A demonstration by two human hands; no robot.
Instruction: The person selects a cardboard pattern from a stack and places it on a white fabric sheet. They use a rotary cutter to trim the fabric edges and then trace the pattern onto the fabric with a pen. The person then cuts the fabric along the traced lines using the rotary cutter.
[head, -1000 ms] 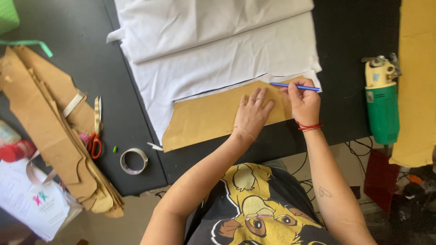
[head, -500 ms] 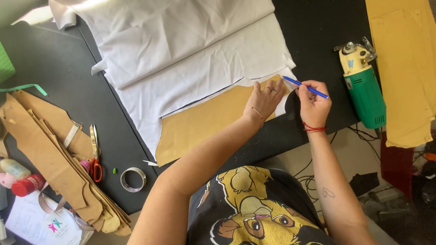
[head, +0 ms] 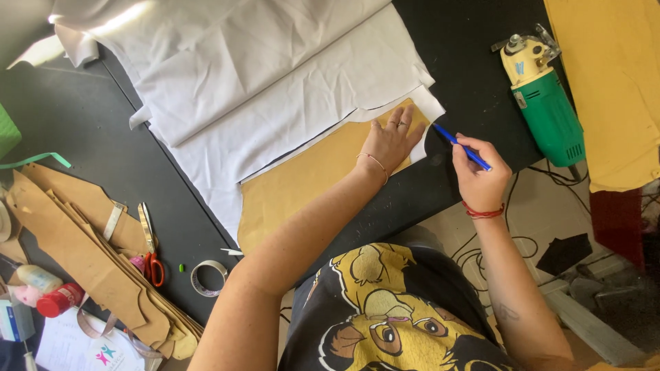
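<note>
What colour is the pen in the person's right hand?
Blue. The thin pen in the right hand shows best in the head view, its only view.

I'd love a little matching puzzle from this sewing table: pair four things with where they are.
Things:
1. blue pen
2. brown paper pattern
3. green cutting machine
4. roll of tape

Places:
A. on the black table, near the red-handled scissors
B. pressed flat under the left hand
C. held in the right hand
D. at the table's right end, beside the yellow sheet

Pairs: 1-C, 2-B, 3-D, 4-A
</note>
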